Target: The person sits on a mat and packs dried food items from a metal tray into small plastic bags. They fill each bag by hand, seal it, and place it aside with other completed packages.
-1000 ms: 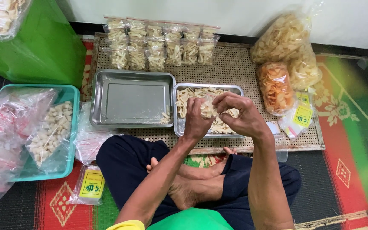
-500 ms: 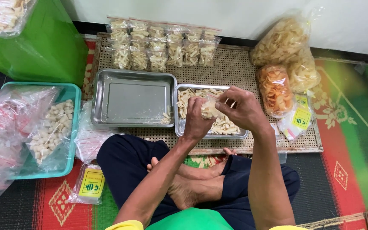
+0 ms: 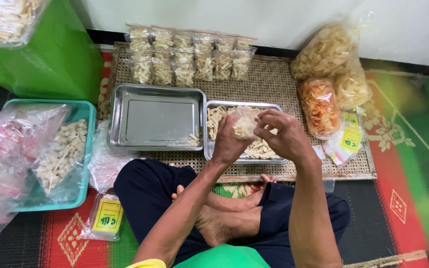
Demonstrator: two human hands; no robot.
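While both hands meet above the steel tray of pale cracker strips [image 3: 244, 146], the left hand [image 3: 229, 141] cups a small clear bag of strips [image 3: 245, 126] from below and the right hand [image 3: 281, 136] pinches its top, fingers closed on the plastic, apparently so spills drop back into the tray. Left of that tray: an almost empty steel tray [image 3: 155, 119]. Behind it: a row of filled packets [image 3: 189, 57]. Right of it: bulk bags of crackers [image 3: 323, 74], within reach.
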